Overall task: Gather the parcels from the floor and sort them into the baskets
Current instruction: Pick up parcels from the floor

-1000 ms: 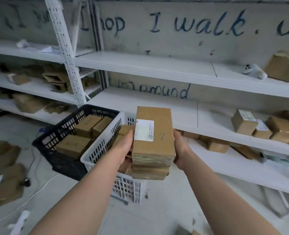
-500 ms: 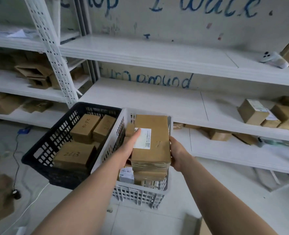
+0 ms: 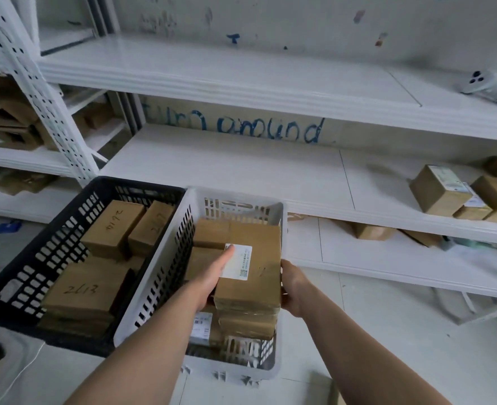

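A stack of brown cardboard parcels (image 3: 256, 276), the top one with a white label, is held between both hands over the white basket (image 3: 154, 305). My left hand (image 3: 215, 273) grips the stack's left side, thumb lying on the label. My right hand (image 3: 292, 285) grips its right side. Inside the white basket lie more brown parcels (image 3: 209, 233) under and behind the stack. Left of it, touching, the black basket (image 3: 45, 258) holds several brown parcels (image 3: 83, 287) with handwritten numbers.
White metal shelving (image 3: 241, 171) runs behind the baskets, with a perforated upright (image 3: 45, 106) at left. Brown boxes (image 3: 443, 194) sit on the right shelf, others (image 3: 10, 112) on the left shelves. A white handheld device (image 3: 486, 84) lies upper right. A cable (image 3: 16, 381) crosses the floor.
Both hands have lowered the parcel stack from chest height down into the white basket's opening. The view has moved closer and tilted down toward the baskets.
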`<action>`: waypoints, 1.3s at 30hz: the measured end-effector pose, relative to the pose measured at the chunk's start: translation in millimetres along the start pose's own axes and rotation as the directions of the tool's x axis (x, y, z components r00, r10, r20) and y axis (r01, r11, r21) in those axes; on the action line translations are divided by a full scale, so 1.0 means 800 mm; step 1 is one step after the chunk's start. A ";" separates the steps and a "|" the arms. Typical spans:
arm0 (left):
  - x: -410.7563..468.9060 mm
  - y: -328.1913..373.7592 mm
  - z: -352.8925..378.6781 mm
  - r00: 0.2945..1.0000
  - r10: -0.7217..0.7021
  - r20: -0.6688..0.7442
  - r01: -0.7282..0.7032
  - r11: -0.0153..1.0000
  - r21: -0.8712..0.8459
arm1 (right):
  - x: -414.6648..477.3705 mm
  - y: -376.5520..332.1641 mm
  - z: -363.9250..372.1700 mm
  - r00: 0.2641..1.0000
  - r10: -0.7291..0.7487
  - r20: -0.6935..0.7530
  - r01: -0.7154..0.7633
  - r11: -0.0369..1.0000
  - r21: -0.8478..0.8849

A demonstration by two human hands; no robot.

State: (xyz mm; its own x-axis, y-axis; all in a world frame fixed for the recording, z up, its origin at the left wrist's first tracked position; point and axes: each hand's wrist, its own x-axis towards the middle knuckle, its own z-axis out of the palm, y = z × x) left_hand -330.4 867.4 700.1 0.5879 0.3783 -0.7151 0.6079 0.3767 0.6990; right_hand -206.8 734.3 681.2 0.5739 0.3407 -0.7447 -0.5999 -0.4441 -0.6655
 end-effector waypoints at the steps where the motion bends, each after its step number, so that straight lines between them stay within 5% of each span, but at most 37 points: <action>1: 0.001 0.004 0.001 1.000 0.006 0.005 -0.006 1.000 0.000 | 0.004 -0.001 0.000 1.000 0.001 -0.011 -0.001 1.000 -0.011; 15: 0.008 0.009 -0.012 0.998 -0.040 0.038 0.037 0.996 0.075 | -0.003 -0.002 0.000 0.997 0.008 -0.073 -0.017 0.994 -0.111; 31: -0.007 0.015 -0.017 0.970 -0.182 0.158 0.096 0.892 0.442 | -0.037 0.010 -0.012 0.957 0.280 0.073 -0.281 0.960 -0.001; 39: -0.007 0.075 -0.005 0.988 0.055 0.143 -0.101 0.937 0.335 | -0.048 -0.058 -0.011 0.990 0.076 0.118 -0.083 0.995 0.056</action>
State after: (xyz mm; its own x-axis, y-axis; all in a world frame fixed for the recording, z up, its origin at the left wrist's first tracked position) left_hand -299.3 891.1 745.8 0.6911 0.2733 -0.6691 0.6888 0.0311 0.7243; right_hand -196.0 735.0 741.0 0.4572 0.4010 -0.7939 -0.6760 -0.4234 -0.6031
